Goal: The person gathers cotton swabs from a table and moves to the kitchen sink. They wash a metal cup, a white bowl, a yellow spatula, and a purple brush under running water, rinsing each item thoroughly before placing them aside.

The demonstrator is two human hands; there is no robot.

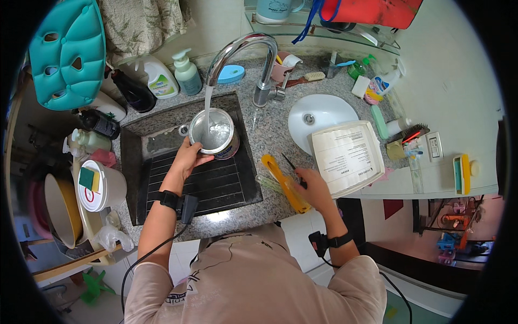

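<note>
My left hand (189,158) grips the lower rim of a round metal can (214,131) with a printed outside, held tilted over the stone sink basin (253,186). Water runs into the can from the curved chrome faucet (238,42). My right hand (313,187) holds a small dark tool (288,161) with a thin pointed end; its exact kind cannot be told. Under and beside that hand, a yellow plastic holder (286,184) lies on the granite counter, next to a clear greenish strip (269,183). A shallow white box lid with printed text (347,158) lies to the right.
A white oval washbasin (301,125) sits partly under the lid. Pump and detergent bottles (188,77) line the back. A white lidded bucket (115,188) with a sponge (90,179) stands left. A brush (313,77) and soap box (231,74) lie behind the faucet.
</note>
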